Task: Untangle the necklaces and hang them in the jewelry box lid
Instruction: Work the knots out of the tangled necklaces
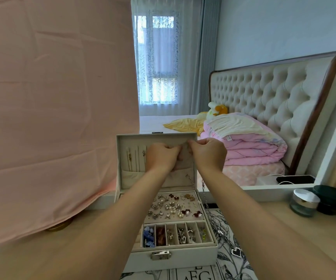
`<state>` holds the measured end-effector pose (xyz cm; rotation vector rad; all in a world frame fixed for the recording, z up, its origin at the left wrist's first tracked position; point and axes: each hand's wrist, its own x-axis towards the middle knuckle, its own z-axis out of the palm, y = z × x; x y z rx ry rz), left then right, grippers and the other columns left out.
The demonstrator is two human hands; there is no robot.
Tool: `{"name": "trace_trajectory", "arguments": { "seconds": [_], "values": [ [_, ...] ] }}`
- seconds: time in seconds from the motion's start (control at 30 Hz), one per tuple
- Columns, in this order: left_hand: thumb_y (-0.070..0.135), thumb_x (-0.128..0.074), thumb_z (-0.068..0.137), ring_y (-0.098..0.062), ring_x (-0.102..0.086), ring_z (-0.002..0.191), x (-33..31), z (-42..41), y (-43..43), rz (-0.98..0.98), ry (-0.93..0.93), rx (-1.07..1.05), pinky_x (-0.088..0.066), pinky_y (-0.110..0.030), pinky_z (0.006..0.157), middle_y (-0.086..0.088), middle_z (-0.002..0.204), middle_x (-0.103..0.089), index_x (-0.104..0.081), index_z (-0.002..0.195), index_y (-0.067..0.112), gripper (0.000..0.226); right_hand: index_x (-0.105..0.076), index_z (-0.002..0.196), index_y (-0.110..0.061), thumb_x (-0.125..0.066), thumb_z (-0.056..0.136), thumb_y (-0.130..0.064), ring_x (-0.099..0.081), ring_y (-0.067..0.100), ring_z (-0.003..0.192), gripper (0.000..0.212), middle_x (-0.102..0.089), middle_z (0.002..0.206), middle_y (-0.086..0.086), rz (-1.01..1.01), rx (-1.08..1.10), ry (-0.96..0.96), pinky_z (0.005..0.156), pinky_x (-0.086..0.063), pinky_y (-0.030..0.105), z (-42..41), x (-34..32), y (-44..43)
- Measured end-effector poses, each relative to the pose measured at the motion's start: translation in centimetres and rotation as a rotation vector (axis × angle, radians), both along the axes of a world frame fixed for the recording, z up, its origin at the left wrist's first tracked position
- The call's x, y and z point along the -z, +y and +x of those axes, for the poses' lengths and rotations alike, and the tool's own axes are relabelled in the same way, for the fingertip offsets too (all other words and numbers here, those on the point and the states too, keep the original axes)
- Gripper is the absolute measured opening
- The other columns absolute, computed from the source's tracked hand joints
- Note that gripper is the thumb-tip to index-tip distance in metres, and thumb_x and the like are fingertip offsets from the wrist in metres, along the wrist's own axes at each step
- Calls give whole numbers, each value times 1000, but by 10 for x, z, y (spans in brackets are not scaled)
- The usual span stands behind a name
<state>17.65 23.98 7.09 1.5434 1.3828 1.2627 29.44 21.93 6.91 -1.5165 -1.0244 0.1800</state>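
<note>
A white jewelry box [175,259] stands open on the desk, its lid [120,158] upright. Both my hands are raised inside the lid near its top edge. My left hand [161,156] and my right hand [207,152] have curled fingers that meet at a thin necklace [184,148], mostly hidden between them. Gold necklaces [129,156] hang at the lid's left. A silver chain with a black heart pendant [236,251] trails from the lid's right side down onto the desk.
The box tray holds several earrings [171,207] and small compartments [175,232]. A pink cloth [52,108] covers something at the left. Jars [304,202] stand at the right. A bed with folded pink quilts [248,142] lies behind the desk.
</note>
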Motion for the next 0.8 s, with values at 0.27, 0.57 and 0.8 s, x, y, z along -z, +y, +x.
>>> {"name": "trace_trajectory", "arguments": {
  "seconds": [0.27, 0.57, 0.8],
  "values": [
    [35, -69, 88, -13, -60, 39, 8, 2, -1, -58, 182, 48, -51, -23, 42, -4, 54, -69, -69, 59, 12, 36, -71, 67, -12, -70, 78, -27, -61, 24, 65, 19, -68, 66, 4, -157, 49, -150, 53, -40, 24, 2, 7, -2],
    [27, -62, 95, -16, -65, 109, 26, -2, -21, 103, 413, 163, -47, -24, 89, 1, 114, -73, -74, 117, 19, 26, -74, 78, -26, -76, 78, -21, -69, 16, 83, 6, -72, 78, -7, -338, -324, -160, 77, -55, 32, 33, 29, -34],
    [30, -56, 95, -22, -47, 123, 41, -19, -42, 344, 845, 115, -45, -39, 103, -1, 130, -57, -60, 134, 24, 40, -76, 99, -21, -77, 84, -31, -67, 11, 93, 17, -73, 101, -6, -803, -456, -482, 90, -55, 31, 64, 47, -85]
  ]
}}
